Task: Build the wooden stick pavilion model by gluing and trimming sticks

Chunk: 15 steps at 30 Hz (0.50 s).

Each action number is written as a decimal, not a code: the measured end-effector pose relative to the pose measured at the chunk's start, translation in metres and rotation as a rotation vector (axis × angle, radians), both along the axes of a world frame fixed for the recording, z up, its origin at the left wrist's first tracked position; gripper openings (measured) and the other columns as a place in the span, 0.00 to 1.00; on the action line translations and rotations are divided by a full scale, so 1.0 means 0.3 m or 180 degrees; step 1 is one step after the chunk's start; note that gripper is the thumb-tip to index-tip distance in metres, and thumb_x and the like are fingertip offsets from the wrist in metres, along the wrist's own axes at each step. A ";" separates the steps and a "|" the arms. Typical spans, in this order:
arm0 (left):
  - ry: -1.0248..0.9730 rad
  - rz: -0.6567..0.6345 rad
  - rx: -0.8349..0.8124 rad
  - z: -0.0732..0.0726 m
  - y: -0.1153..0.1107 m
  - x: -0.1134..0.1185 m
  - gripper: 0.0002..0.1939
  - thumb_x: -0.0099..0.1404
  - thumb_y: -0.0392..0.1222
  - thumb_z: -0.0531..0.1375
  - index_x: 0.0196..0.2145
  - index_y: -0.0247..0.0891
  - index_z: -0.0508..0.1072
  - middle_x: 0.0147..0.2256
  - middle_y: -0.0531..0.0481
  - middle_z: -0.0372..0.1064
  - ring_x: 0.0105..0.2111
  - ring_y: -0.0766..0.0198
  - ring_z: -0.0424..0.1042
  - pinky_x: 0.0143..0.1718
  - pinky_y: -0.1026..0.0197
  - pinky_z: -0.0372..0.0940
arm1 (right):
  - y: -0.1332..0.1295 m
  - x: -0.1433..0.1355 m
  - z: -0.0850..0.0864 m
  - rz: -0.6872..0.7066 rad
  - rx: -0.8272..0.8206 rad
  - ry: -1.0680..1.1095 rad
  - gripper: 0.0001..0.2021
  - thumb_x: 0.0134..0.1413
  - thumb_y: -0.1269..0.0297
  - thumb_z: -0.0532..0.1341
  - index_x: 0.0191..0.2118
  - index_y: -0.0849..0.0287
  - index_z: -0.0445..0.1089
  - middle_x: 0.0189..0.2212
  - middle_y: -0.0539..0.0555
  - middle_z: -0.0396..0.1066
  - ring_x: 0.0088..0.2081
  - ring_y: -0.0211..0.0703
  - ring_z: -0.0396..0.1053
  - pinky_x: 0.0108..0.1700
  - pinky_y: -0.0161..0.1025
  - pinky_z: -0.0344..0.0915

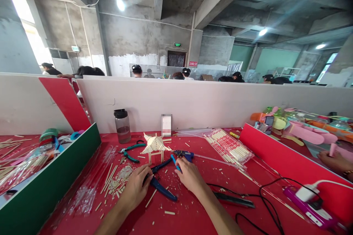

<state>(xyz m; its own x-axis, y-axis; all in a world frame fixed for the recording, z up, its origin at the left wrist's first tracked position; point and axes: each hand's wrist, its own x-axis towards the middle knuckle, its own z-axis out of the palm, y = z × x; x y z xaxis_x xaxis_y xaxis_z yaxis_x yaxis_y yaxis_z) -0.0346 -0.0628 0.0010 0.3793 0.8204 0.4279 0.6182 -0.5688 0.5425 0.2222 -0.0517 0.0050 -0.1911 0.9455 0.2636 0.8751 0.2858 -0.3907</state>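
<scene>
My left hand (139,183) is closed at the head end of a hand tool with spread dark blue handles (164,190); its jaws are hidden by my fingers. In my right hand (188,173) is a slim light blue piece (175,163), whose kind I cannot make out; it lies close to the tool's upper handle. A blue glue gun (187,155) lies just beyond my right fingers. Behind both hands stands a small pavilion (156,146) built of pale wooden sticks, on thin legs. Teal-handled pliers (131,155) lie open to its left.
Stick offcuts (121,179) and clear wrappers (85,194) litter the left. Bundled sticks (230,147) lie right, a bottle (122,126) at the back. Black cables run to a purple power strip (309,207). Green (63,176) and red (298,161) dividers flank me; another person's hand (335,163) shows right.
</scene>
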 end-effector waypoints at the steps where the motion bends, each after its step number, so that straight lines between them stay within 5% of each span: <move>1: 0.0057 -0.0021 -0.0028 -0.007 0.003 -0.002 0.10 0.72 0.42 0.51 0.34 0.41 0.68 0.42 0.42 0.74 0.51 0.50 0.72 0.51 0.51 0.66 | -0.005 -0.004 -0.001 0.0016 -0.0050 -0.0100 0.06 0.58 0.70 0.61 0.42 0.55 0.67 0.41 0.55 0.74 0.39 0.48 0.74 0.38 0.38 0.61; 10: 0.0333 -0.0089 -0.0151 -0.006 0.007 -0.012 0.09 0.72 0.38 0.48 0.34 0.42 0.66 0.37 0.45 0.74 0.39 0.54 0.73 0.44 0.55 0.66 | -0.042 -0.011 0.053 0.0027 -0.0482 -0.0435 0.09 0.57 0.71 0.60 0.44 0.56 0.69 0.41 0.56 0.77 0.43 0.52 0.75 0.41 0.40 0.63; 13: 0.0367 -0.0089 -0.0186 0.004 0.008 -0.017 0.09 0.72 0.38 0.49 0.33 0.41 0.65 0.36 0.46 0.73 0.38 0.55 0.73 0.42 0.56 0.65 | -0.059 -0.027 0.077 0.0271 -0.0384 -0.0168 0.13 0.59 0.61 0.62 0.49 0.56 0.70 0.45 0.57 0.75 0.48 0.52 0.72 0.48 0.43 0.64; 15: 0.0346 -0.0089 -0.0200 0.008 0.008 -0.017 0.09 0.71 0.37 0.49 0.33 0.42 0.65 0.36 0.47 0.73 0.37 0.55 0.73 0.41 0.57 0.64 | -0.074 -0.048 0.085 0.0657 -0.0350 0.0007 0.27 0.56 0.49 0.64 0.57 0.56 0.67 0.55 0.60 0.70 0.57 0.55 0.66 0.58 0.46 0.61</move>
